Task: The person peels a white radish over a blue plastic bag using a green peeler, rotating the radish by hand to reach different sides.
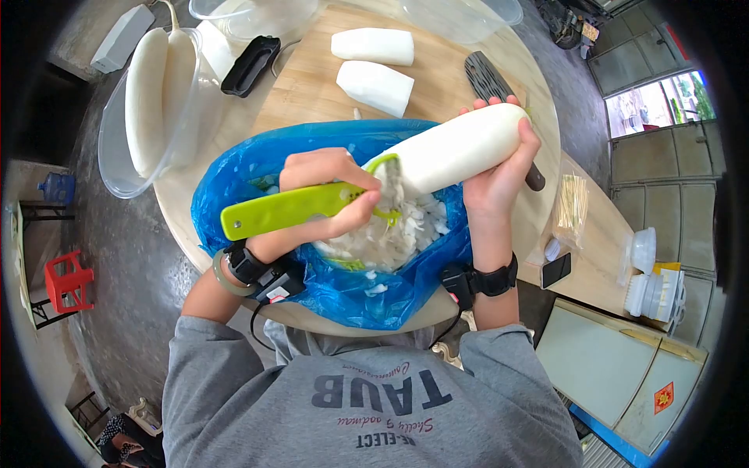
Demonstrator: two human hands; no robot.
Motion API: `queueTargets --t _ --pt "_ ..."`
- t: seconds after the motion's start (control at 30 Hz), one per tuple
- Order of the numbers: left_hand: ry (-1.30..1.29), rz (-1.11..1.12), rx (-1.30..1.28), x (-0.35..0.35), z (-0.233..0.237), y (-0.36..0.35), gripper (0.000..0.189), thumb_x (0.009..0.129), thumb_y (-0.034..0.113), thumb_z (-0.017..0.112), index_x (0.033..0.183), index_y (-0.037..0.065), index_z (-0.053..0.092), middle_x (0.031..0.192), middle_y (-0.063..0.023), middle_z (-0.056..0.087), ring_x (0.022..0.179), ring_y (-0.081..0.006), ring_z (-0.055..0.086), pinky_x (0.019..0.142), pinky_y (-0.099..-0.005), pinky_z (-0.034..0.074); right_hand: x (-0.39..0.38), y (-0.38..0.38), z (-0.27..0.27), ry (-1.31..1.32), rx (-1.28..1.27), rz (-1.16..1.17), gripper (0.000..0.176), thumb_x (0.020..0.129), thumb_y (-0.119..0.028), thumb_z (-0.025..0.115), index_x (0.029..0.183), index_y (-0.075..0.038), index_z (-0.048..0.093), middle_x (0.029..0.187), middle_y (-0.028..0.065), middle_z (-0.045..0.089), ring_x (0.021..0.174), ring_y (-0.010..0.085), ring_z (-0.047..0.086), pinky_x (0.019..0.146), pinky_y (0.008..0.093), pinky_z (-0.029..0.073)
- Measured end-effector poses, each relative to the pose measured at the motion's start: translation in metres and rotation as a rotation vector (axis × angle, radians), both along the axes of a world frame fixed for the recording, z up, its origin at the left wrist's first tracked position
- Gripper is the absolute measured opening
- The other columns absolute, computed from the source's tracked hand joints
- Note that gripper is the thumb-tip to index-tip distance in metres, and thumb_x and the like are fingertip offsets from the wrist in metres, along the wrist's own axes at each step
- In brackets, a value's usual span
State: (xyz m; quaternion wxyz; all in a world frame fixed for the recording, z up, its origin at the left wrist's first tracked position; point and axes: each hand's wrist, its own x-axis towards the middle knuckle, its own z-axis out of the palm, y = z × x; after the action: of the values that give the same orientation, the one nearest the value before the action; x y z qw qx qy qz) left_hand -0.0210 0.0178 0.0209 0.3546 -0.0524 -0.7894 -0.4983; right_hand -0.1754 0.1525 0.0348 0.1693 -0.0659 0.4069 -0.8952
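The peeler (281,210) is glossy plastic, the radish (460,148) smooth, the board (312,86) wooden.

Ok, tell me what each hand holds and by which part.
Left hand grips the green peeler around its handle, near the blade. Right hand holds the white radish by its raised end.

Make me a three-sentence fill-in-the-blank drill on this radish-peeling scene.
1. The left hand grips a peeler whose handle is ____ in colour.
2. The right hand holds a white radish over a ____ plastic bag holding peelings.
3. On the wooden board beyond the bag lie ____ cut radish pieces.

Missing words: green; blue; two.
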Motion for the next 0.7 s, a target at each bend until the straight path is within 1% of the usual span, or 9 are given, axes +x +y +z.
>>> queueTargets --t 0.07,0.17,0.3,0.33,0.43,0.47,0.57,0.6,0.7 --pt "-0.108 0.07 0.028 0.007 -0.002 -0.004 0.01 0.069 0.005 0.066 0.065 0.004 0.057 0.058 -0.0076 0.056 0.049 -0.0177 0.053 0.047 -0.0259 0.04 -0.002 0.0 0.0 -0.012 0.006 -0.003 0.041 0.084 -0.032 0.05 0.116 -0.008 0.042 0.103 0.0088 0.047 0.099 0.0242 0.053 0.089 0.0439 0.045" --pt "-0.125 0.127 0.142 0.009 -0.018 -0.012 0.009 0.069 0.005 0.065 0.065 0.003 0.057 0.058 -0.0077 0.056 0.049 -0.0173 0.053 0.047 -0.0256 0.04 -0.002 -0.001 0.0 -0.025 0.002 -0.002 0.04 0.084 -0.032 0.05 0.115 -0.008 0.042 0.102 0.009 0.047 0.098 0.0243 0.053 0.088 0.0438 0.046" --pt "0.026 0.004 0.058 0.004 0.0 -0.005 0.008 0.071 0.006 0.065 0.069 0.003 0.057 0.057 -0.0075 0.056 0.048 -0.0155 0.051 0.046 -0.0249 0.038 -0.001 0.001 0.001 -0.001 -0.009 0.01 0.04 0.084 -0.032 0.05 0.115 -0.008 0.042 0.101 0.0091 0.047 0.096 0.0241 0.053 0.087 0.044 0.046" --pt "0.001 -0.022 0.004 0.001 -0.001 -0.002 0.009 0.072 0.007 0.064 0.069 0.004 0.057 0.057 -0.0072 0.055 0.048 -0.015 0.051 0.046 -0.0246 0.037 -0.001 0.001 0.001 0.004 -0.008 0.011 0.04 0.084 -0.032 0.05 0.115 -0.008 0.041 0.1 0.0091 0.047 0.096 0.024 0.054 0.087 0.044 0.046" --pt "-0.135 0.014 0.08 0.009 -0.006 -0.008 0.01 0.072 0.007 0.065 0.068 0.004 0.056 0.06 -0.0068 0.056 0.05 -0.0141 0.052 0.047 -0.0244 0.038 -0.001 0.001 0.001 -0.017 -0.025 0.019 0.041 0.084 -0.031 0.051 0.115 -0.007 0.041 0.1 0.0094 0.047 0.096 0.0241 0.054 0.087 0.0445 0.046" --pt "-0.188 0.118 0.114 0.011 -0.018 -0.012 0.011 0.073 0.007 0.064 0.068 0.003 0.055 0.06 -0.0063 0.057 0.05 -0.0133 0.051 0.048 -0.0239 0.038 -0.001 0.002 0.001 -0.006 -0.02 0.009 0.04 0.083 -0.029 0.052 0.115 -0.007 0.041 0.1 0.0094 0.048 0.095 0.0241 0.054 0.086 0.0445 0.047" --pt "0.05 0.064 0.226 0.005 -0.012 -0.007 0.011 0.073 0.006 0.064 0.068 0.002 0.055 0.058 -0.0058 0.056 0.048 -0.0132 0.05 0.047 -0.024 0.038 -0.001 0.001 -0.001 0.029 -0.021 0.006 0.039 0.082 -0.023 0.055 0.115 -0.007 0.041 0.099 0.0093 0.048 0.094 0.0239 0.055 0.085 0.0441 0.048" --pt "0.092 0.029 0.18 0.002 -0.007 -0.005 0.011 0.072 0.006 0.065 0.068 0.002 0.055 0.057 -0.0057 0.056 0.046 -0.0137 0.05 0.047 -0.0242 0.038 -0.001 0.001 -0.002 0.044 -0.031 0.012 0.039 0.081 -0.021 0.056 0.115 -0.006 0.042 0.099 0.0093 0.048 0.094 0.0238 0.055 0.085 0.0439 0.048" --pt "-0.064 0.003 0.107 0.002 -0.003 0.0 0.012 0.072 0.005 0.066 0.067 0.002 0.056 0.058 -0.0061 0.056 0.047 -0.0135 0.05 0.047 -0.0241 0.038 -0.002 0.002 -0.003 0.048 -0.03 0.01 0.039 0.08 -0.016 0.058 0.114 -0.006 0.042 0.099 0.009 0.048 0.093 0.0234 0.055 0.083 0.0433 0.049"
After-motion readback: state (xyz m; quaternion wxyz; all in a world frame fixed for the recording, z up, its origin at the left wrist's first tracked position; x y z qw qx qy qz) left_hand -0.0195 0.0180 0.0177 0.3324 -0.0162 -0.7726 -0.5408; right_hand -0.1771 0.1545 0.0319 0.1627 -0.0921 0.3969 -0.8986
